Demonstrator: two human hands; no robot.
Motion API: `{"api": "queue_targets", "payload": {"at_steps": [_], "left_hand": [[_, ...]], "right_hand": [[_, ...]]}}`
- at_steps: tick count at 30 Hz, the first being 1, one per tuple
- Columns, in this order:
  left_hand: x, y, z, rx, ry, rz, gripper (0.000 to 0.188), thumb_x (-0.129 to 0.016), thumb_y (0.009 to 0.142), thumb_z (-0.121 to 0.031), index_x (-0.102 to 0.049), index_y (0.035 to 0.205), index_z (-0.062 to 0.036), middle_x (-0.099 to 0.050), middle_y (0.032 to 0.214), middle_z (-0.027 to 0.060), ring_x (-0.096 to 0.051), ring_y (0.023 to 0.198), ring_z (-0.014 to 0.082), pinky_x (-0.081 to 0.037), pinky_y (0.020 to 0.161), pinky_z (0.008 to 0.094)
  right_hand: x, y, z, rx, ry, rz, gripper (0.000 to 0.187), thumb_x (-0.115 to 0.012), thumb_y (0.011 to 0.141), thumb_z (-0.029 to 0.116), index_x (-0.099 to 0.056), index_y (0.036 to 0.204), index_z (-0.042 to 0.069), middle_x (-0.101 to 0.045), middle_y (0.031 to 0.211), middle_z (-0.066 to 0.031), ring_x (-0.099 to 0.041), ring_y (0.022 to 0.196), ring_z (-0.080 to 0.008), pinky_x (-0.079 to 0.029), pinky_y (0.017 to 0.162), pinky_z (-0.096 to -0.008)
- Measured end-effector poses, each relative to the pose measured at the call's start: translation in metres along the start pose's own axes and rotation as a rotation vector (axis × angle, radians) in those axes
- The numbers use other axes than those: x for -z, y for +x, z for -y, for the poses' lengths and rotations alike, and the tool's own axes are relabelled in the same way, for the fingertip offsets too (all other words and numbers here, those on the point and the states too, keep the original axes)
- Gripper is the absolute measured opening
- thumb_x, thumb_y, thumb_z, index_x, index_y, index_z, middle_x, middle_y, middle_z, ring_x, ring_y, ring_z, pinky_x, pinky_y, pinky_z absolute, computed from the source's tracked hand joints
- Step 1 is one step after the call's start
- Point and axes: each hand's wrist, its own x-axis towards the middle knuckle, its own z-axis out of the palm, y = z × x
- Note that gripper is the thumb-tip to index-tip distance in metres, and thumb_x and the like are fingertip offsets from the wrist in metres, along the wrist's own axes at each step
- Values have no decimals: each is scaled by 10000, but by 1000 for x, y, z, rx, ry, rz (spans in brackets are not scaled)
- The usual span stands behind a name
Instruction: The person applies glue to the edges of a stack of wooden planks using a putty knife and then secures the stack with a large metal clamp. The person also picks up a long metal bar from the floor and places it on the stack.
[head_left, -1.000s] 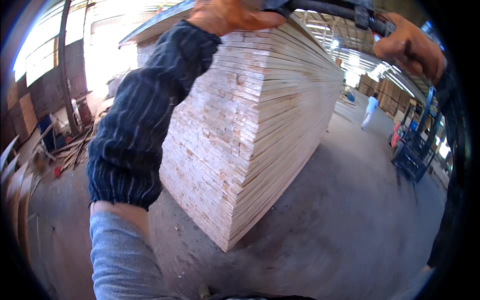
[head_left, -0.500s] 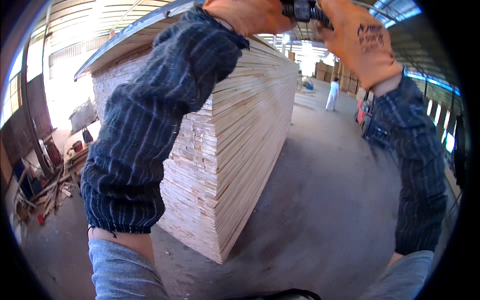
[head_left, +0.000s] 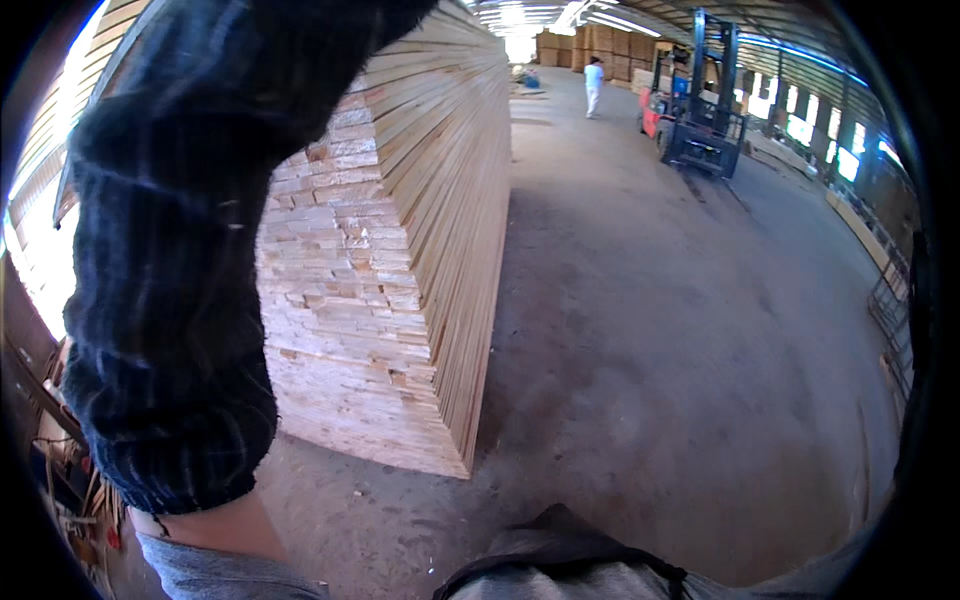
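My left arm, in a dark striped sleeve cover (head_left: 180, 270) over a grey sleeve (head_left: 220, 575), reaches up along the left side. Its hand is past the upper edge, out of sight. My right hand is out of the picture as well. Nearest to the raised arm stands a tall stack of pale wooden boards (head_left: 350, 330), its layered ends facing me and its long side running away into the hall. The arm covers part of the stack's left side and its upper left corner.
A red and dark forklift (head_left: 700, 125) is parked at the far right. Beyond the stack, a person in white (head_left: 593, 88) stands on the concrete floor (head_left: 640, 340). Brown stacks (head_left: 615, 50) line the back. A metal frame (head_left: 890, 325) sits near the right wall.
Both gloved hands, which held a black tool or fitting overhead, have left the picture. The view has turned right, bringing the forklift fully into sight; the board stack now sits farther left.
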Motion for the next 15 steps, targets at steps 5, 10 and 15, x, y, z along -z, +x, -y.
{"api": "queue_targets", "payload": {"at_steps": [5, 10, 15], "left_hand": [[-4, -5, 5, 77, 84, -68, 358, -798, 711, -260, -756, 1011, -68, -750, 966, 191, -734, 981, 341, -589, 859, 437], [-32, 21, 19, 82, 175, -48, 377, -814, 804, -376, -803, 1086, -127, -772, 1028, 149, -762, 936, 278, -617, 810, 430], [-25, 42, 7, 125, 114, 168, 549, -858, 773, -432, -732, 1227, -148, -756, 1128, 98, -721, 1076, 280, -582, 926, 430]], "right_hand": [[-1, 5, -5, 56, 173, 79, 127, -775, 850, 149, -688, 854, 58, -662, 729, -20, -613, 611, -108, -451, 505, -277], [-46, 19, -42, 394, -590, -849, 463, -755, 885, 238, -624, 1272, 21, -694, 1151, -216, -655, 1072, -420, -525, 896, -484], [-24, 44, -117, 469, -596, -889, 430, -749, 877, 176, -611, 1268, 63, -681, 981, -213, -673, 947, -394, -532, 818, -487]]}}
